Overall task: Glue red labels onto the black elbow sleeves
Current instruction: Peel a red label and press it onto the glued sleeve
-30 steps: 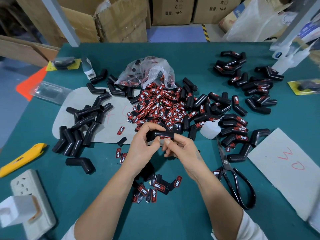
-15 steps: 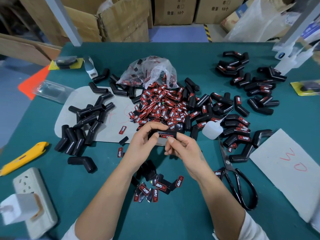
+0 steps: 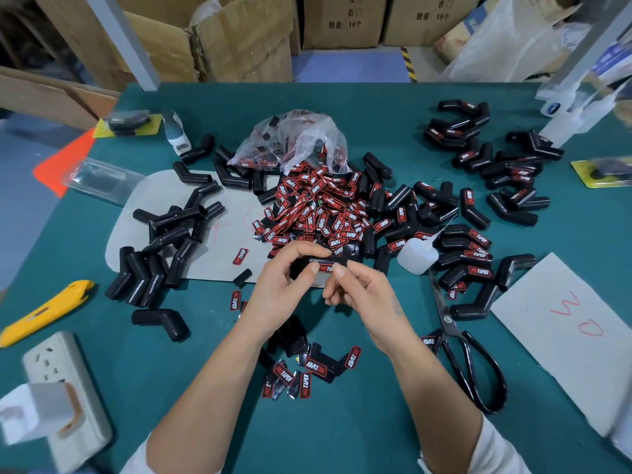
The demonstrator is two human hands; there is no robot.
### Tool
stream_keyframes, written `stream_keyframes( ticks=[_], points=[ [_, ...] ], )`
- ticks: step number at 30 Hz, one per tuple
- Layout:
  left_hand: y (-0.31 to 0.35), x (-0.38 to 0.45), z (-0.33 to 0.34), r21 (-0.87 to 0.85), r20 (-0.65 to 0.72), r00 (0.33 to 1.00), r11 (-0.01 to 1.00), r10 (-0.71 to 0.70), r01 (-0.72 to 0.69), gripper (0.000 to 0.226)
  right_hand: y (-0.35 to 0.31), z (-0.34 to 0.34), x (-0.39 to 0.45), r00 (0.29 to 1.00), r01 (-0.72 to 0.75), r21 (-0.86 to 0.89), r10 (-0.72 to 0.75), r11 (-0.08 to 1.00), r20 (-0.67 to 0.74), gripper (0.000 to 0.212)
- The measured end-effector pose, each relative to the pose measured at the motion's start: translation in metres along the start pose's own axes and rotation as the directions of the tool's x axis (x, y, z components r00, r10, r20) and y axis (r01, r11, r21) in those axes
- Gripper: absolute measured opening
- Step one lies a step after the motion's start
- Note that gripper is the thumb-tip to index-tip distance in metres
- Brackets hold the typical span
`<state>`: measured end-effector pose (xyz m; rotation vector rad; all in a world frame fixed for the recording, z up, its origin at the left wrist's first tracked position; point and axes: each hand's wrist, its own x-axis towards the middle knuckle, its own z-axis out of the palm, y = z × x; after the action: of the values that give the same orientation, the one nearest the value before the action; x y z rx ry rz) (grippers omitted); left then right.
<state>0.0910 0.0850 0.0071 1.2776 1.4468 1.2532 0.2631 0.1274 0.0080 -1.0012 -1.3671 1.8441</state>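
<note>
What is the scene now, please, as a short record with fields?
left hand: the left hand grips a black elbow sleeve
right hand: the right hand pinches a red label on that sleeve
label pile: behind the hands
plain sleeves: on the left
labelled sleeves: on the right
glue bottle: beside the scissors
</note>
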Motion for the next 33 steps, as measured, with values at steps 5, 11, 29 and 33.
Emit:
stream_keyframes(
  ticks=[5,11,29,33],
  points=[
    [-0.002,0.001,0.002,0.024,-0.065,0.998,1.000,0.001,0.001,0.021,0.001,0.000,0.002,0.998,0.022,0.013,-0.021,1.000,-0.052,0.025],
    [-0.002,0.003,0.000,0.103,-0.082,0.995,0.994,0.053,-0.044,0.024,0.010,-0.002,0.008,0.970,0.076,0.116,-0.047,0.990,-0.239,0.026],
    [-0.019,0.011,-0.025,0.595,-0.221,0.942,0.800,0.252,-0.074,0.027,0.000,-0.010,0.011,0.985,-0.021,0.554,0.111,0.832,-0.129,0.043],
    [-0.023,0.014,-0.066,0.853,-0.331,0.891,0.502,0.311,0.142,0.033,0.005,-0.011,0.010,0.985,-0.064,0.350,0.116,0.935,-0.130,0.031]
  ],
)
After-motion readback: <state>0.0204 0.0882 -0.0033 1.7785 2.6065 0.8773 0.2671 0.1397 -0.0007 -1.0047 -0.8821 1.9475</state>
